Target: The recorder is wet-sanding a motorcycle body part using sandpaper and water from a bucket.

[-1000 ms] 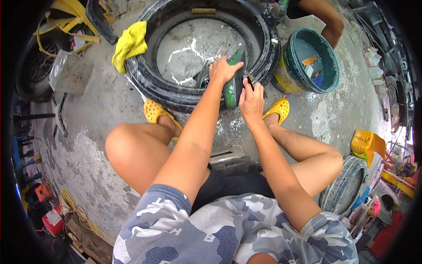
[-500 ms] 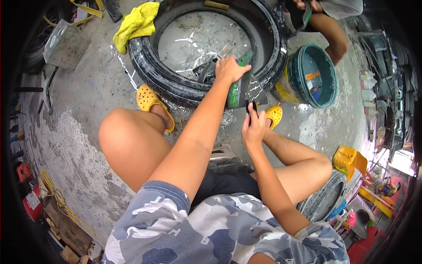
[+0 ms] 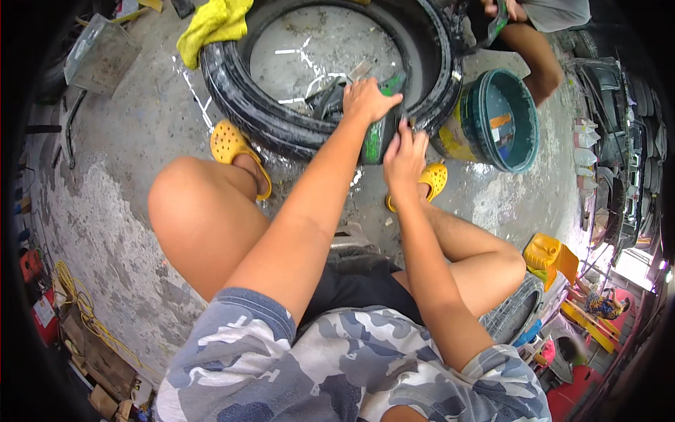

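Observation:
A black plastic panel with green markings lies tilted across the near rim of a large black tire. My left hand is closed over its upper part, thumb stretched to the right. Lower on the panel's right edge, my right hand is closed with its fingertips against it. A dark bit shows at those fingertips, too small to name. Inside the tire, just beyond my left hand, are dark strap-like parts and a small pale flat piece.
A yellow cloth hangs on the tire's left rim. Right of the tire stands a teal bucket with things in its water. At top right, a co-worker's hand holds a dark part. My yellow clogs rest on the wet, stained floor.
My right hand has moved up toward the panel, and the black thing it held is now mostly hidden. The panel's glossy grey face no longer shows. My left hand keeps its place.

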A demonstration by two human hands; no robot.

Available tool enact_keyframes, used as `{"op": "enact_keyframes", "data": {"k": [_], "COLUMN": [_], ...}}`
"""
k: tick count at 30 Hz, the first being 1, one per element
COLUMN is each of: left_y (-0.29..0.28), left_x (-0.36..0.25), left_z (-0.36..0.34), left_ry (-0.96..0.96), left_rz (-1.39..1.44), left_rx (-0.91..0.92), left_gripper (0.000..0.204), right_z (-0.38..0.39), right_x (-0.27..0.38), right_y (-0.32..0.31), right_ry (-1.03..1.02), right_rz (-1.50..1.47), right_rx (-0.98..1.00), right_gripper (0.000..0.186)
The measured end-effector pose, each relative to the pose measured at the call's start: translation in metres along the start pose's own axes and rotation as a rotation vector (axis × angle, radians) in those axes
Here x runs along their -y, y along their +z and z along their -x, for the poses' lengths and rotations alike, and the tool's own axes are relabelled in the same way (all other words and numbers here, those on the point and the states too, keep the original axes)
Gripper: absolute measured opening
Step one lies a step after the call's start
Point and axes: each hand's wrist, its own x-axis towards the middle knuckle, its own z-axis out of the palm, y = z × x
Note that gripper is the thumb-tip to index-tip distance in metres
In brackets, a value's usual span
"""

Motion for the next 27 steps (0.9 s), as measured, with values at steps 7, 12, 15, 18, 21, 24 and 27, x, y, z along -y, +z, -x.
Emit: {"op": "enact_keyframes", "data": {"k": [7, 12, 15, 18, 21, 24, 27], "left_y": [0.004, -0.008, 0.001, 0.007, -0.009, -0.007, 0.003], "left_x": [0.008, 0.000, 0.008, 0.004, 0.001, 0.001, 0.001], "left_z": [0.002, -0.001, 0.000, 0.001, 0.000, 0.005, -0.003], "left_ry": [0.002, 0.000, 0.005, 0.010, -0.017, -0.030, -0.017], "left_rz": [-0.009, -0.005, 0.001, -0.003, 0.005, 0.021, 0.002], "left_rx": [0.007, 0.012, -0.034, -0.011, 0.009, 0.029, 0.030], "left_gripper": [0.087, 0.084, 0.083, 0.083, 0.082, 0.079, 0.081], "right_z": [0.052, 0.008, 0.062, 0.070, 0.018, 0.058, 0.073], "right_x": [0.004, 0.017, 0.025, 0.018, 0.025, 0.025, 0.018], "right_y": [-0.013, -0.006, -0.020, -0.015, -0.004, -0.014, -0.014], "right_ry": [0.151, 0.169, 0.177, 0.266, 0.261, 0.271, 0.348], "right_rz": [-0.344, -0.227, -0.285, -0.292, -0.160, -0.264, -0.309], "right_rx": [0.046, 0.018, 0.047, 0.080, 0.039, 0.051, 0.103], "right_gripper": [0.036, 0.036, 0.037, 0.037, 0.036, 0.039, 0.039]}}
